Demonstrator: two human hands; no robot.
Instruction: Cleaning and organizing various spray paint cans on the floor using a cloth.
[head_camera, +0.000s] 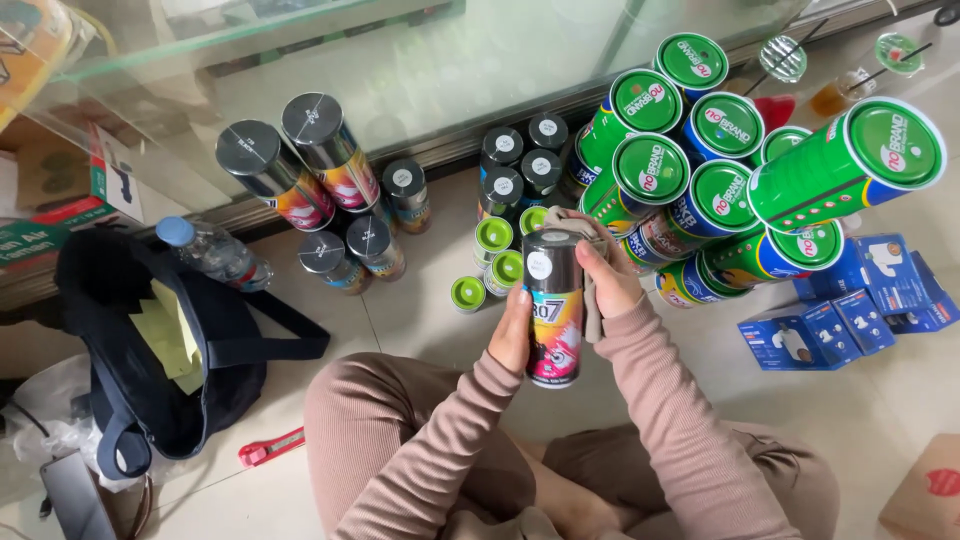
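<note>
Seated person wiping a spray can (553, 310) on the floor.
Left hand (513, 333) gripping it; right hand (606, 280) pressing a cloth (592, 318); it could slip onto the green-capped cans (493, 262).

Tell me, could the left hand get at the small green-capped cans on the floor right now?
Probably not at once: the left hand is wrapped around a black-capped spray can. The small green-capped cans stand close ahead, nothing between.

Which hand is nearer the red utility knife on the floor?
Left. The left hand grips the spray can on the red utility knife's side; the right hand is beyond the can.
</note>
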